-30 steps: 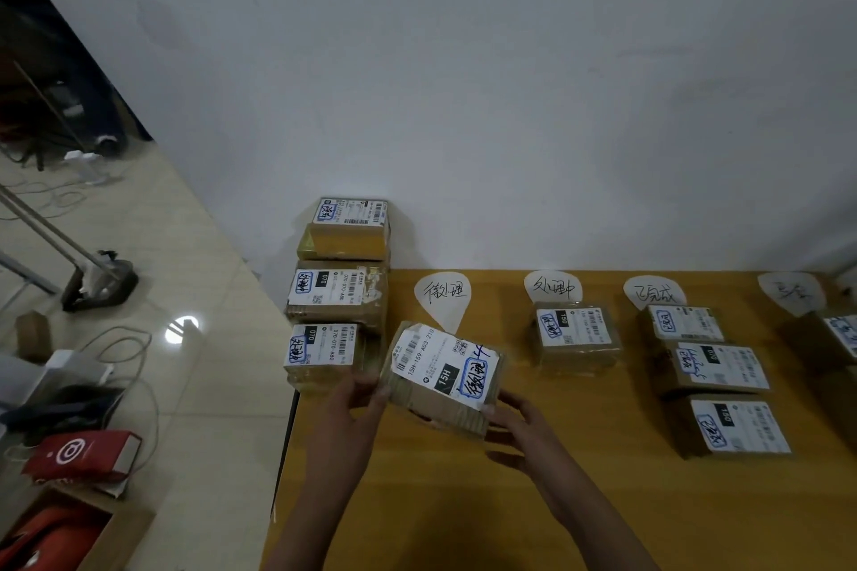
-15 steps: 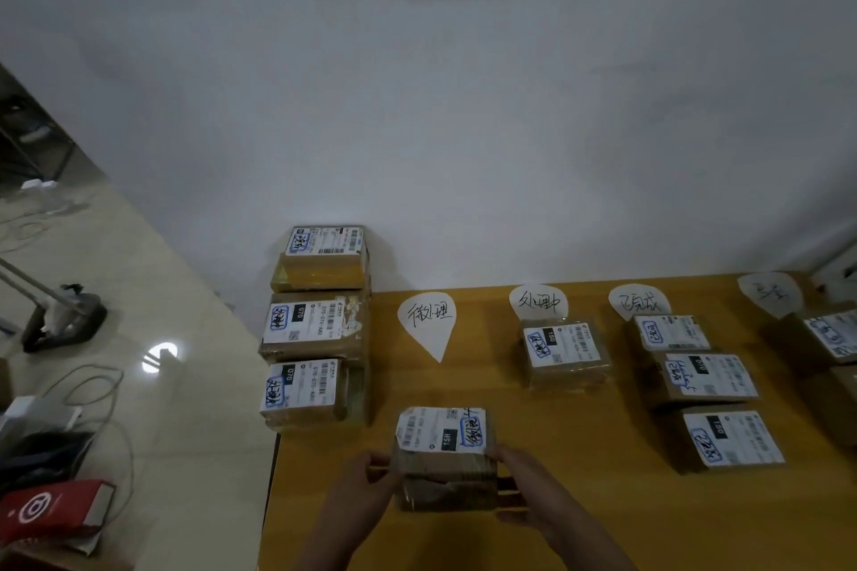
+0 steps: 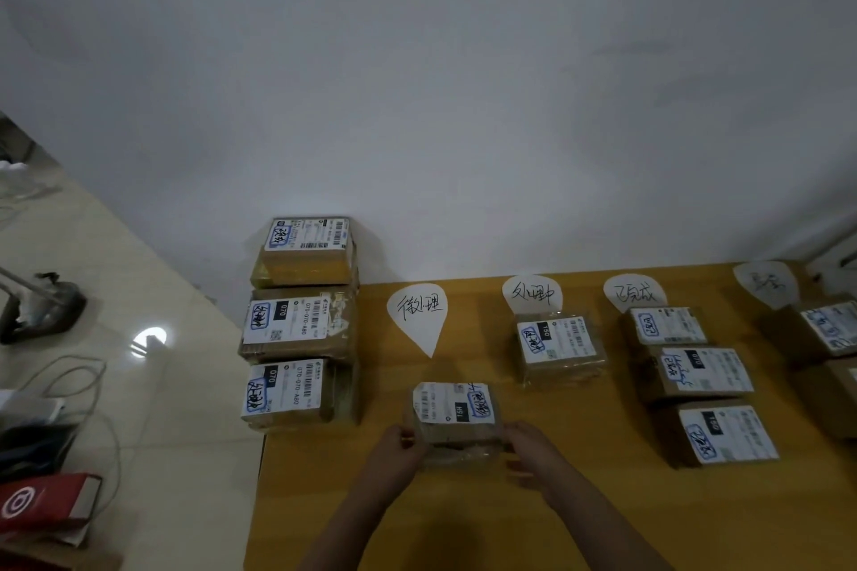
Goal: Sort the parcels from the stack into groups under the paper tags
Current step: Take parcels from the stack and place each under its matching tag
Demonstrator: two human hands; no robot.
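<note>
Near the table's (image 3: 742, 524) left edge, the left hand (image 3: 398, 451) and right hand (image 3: 534, 454) gripped the crosswise parcel's (image 3: 454, 410) ends, just short of the leftmost tag (image 3: 417, 315).

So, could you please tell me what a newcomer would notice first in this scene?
Both hands, left hand and right hand, hold a labelled parcel on the yellow table, just below the leftmost paper tag. At the table's left edge stand the unsorted stacks, and three parcels line up under the third tag.
</note>
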